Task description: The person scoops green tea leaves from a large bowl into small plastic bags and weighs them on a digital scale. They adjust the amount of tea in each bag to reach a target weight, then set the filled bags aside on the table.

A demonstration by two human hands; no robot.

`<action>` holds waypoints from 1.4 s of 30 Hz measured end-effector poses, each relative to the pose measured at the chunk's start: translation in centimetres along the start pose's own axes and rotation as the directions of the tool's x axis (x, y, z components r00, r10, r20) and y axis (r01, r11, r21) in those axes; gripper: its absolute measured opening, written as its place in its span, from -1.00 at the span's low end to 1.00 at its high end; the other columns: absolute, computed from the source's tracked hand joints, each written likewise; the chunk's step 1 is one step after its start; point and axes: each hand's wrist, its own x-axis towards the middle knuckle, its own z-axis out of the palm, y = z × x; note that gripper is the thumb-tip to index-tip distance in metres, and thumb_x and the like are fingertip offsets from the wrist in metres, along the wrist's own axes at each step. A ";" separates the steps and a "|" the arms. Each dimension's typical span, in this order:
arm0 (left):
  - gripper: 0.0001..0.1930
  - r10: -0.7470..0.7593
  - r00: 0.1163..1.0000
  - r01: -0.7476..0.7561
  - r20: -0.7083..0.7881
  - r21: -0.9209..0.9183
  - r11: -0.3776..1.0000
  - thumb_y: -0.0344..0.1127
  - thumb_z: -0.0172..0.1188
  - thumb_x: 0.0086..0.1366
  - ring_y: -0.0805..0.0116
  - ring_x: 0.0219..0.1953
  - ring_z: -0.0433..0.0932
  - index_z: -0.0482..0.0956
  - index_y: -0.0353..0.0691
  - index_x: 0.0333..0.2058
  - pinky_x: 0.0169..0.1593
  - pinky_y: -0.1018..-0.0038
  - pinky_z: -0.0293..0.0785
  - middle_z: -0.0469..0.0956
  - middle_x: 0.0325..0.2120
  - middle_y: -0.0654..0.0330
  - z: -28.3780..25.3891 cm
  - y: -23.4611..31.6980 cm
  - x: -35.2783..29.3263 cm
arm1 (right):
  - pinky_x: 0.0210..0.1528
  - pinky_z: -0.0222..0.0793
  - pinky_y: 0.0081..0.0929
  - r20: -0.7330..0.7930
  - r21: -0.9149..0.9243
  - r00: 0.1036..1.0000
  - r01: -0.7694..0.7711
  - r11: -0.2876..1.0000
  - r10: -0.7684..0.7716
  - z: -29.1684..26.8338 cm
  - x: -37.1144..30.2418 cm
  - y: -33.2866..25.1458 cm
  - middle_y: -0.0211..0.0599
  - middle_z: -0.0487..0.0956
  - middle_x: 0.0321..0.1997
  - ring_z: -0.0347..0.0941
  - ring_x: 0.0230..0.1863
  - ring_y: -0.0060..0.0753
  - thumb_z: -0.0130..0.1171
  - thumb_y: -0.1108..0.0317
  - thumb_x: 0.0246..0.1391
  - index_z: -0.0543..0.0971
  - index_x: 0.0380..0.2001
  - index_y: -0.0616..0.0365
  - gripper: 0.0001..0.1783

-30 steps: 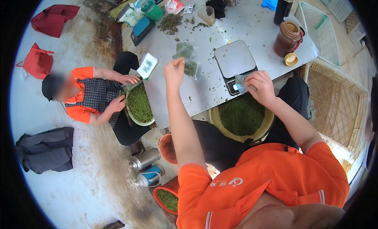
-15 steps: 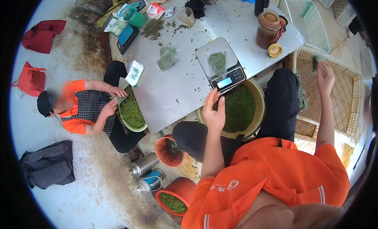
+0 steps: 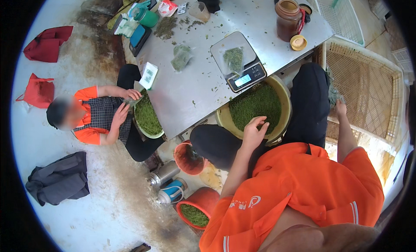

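My left hand (image 3: 255,132) hovers over the near part of a yellow tub (image 3: 284,115) of loose green leaves (image 3: 255,106), fingers apart and nothing in them. Low at my right side, my right hand (image 3: 341,108) pinches a clear plastic bag (image 3: 334,95) beside my knee, at the edge of a wicker tray; what the bag holds is hard to make out. A digital scale (image 3: 244,80) at the table's edge carries a clear bag of green leaves (image 3: 234,59). Another bag of leaves (image 3: 182,57) lies on the metal table (image 3: 195,87), left of the scale.
A brown jar (image 3: 287,20) stands near the table's right end by its yellow lid (image 3: 298,42). At right is the wicker tray (image 3: 368,89). A co-worker (image 3: 104,111) sits at left over a tub of leaves (image 3: 148,117). Red buckets (image 3: 199,204) and flasks (image 3: 172,191) stand on the floor.
My left hand has drawn back from the scale's front to above the tub. My right hand has dropped from over the wicker tray to the bag by my knee.
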 end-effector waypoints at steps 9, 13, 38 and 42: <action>-0.59 0.160 0.887 -0.021 -0.434 0.308 0.951 -0.31 0.34 0.37 0.21 -0.18 0.75 0.62 -0.15 0.18 -0.04 0.30 0.64 0.75 -0.19 0.13 -4.2 3.9 7.0 | 0.27 0.45 -0.21 -0.472 0.268 0.784 0.565 0.780 -0.405 -10.4 -4.0 -20.3 -0.05 0.66 0.12 0.59 0.18 -0.03 0.35 0.28 0.24 0.64 0.08 0.23 -0.60; -0.72 0.186 0.895 0.034 -0.405 0.479 0.877 -0.29 0.34 0.36 0.13 -0.31 0.67 0.61 -0.14 0.01 -0.20 0.23 0.58 0.67 -0.30 0.13 -5.9 4.1 11.3 | 0.23 0.48 -0.27 -0.487 0.324 0.628 0.776 0.542 -0.607 -11.8 -11.2 -31.6 -0.11 0.67 0.09 0.60 0.15 -0.09 0.35 0.44 0.20 0.67 -0.05 0.22 -0.74; -0.82 0.288 0.839 0.154 -0.461 0.709 0.688 -0.17 0.35 0.33 -0.06 -0.45 0.69 0.76 -0.02 -0.15 -0.39 0.19 0.58 0.71 -0.47 0.04 -7.0 5.1 14.0 | 0.07 0.52 -0.22 -0.371 0.155 0.480 0.876 0.457 -0.795 -8.2 -14.7 -34.2 -0.25 0.71 -0.12 0.63 -0.04 -0.07 0.36 0.45 0.10 0.70 -0.27 0.12 -0.89; -0.76 0.313 0.784 0.029 -0.536 0.534 0.845 -0.22 0.37 0.36 0.21 -0.47 0.72 0.72 -0.17 -0.07 -0.40 0.30 0.58 0.73 -0.45 0.07 -6.7 2.9 14.0 | 0.09 0.52 -0.21 -0.370 0.158 0.483 0.874 0.459 -0.793 -8.3 -14.8 -34.2 -0.25 0.71 -0.16 0.63 -0.05 -0.07 0.36 0.45 0.10 0.70 -0.28 0.12 -0.90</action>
